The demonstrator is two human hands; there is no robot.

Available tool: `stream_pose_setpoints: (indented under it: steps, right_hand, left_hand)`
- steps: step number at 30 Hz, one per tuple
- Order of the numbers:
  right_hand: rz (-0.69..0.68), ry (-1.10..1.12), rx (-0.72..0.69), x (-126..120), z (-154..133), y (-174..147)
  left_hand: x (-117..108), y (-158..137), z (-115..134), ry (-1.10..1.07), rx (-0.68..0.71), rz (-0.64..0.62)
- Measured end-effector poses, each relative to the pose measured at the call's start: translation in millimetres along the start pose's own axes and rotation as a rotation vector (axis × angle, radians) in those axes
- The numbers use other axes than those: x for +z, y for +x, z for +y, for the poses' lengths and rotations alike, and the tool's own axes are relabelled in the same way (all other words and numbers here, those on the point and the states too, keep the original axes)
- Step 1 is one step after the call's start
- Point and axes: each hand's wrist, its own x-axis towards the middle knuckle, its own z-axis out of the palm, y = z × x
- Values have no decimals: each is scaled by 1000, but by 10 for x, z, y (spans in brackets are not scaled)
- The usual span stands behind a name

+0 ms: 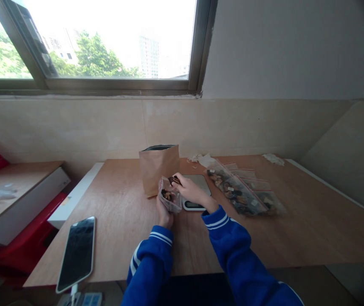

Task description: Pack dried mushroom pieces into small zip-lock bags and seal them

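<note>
left hand [165,216] fingers clamped on small clear plastic bag [174,206], steadying it — right hand [188,190] fingers pinched on glossy dark-brown piece [173,180] at its mouth.

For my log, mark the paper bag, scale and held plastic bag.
Paper bag [159,170], head view: front face.
Scale [200,179], head view: top plate.
Held plastic bag [173,203], head view: clear side.

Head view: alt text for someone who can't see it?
The left hand holds a clear bag of dark pieces; the right hand holds a brown item at the opening. Behind stands a paper bag; right, a scale and filled bags; left, a phone.
</note>
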Motion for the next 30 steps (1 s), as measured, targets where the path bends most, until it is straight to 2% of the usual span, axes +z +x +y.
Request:
stream_pose_setpoints:
  steps: [4, 8, 12, 15, 19, 22, 26, 30]
  right_hand:
    - [63, 108, -100, -152, -105, 225]
    - [192, 11, -240, -323, -299, 665]
    - [148, -172, -347, -361, -438, 1090]
    - [93, -299, -412, -322, -468, 1274]
    - [167, -351, -487, -311, -510, 1379]
    - [241, -371, -482, -325, -528, 1437]
    - [196, -449, -417, -297, -467, 1471]
    - [205, -560, -427, -239, -421, 1407]
  left_hand:
    - [10, -27, 8, 24, -3, 41]
    - [-29, -21, -9, 20, -7, 19]
    - [-33, -18, -6, 31, -35, 17]
    - [2, -33, 15, 29, -51, 51]
    - [55, -61, 41, 20, -48, 73]
    - [66, -67, 44, 9, -68, 67]
    - [43, -40, 28, -4, -79, 63]
    - [12, 1, 3, 38, -73, 43]
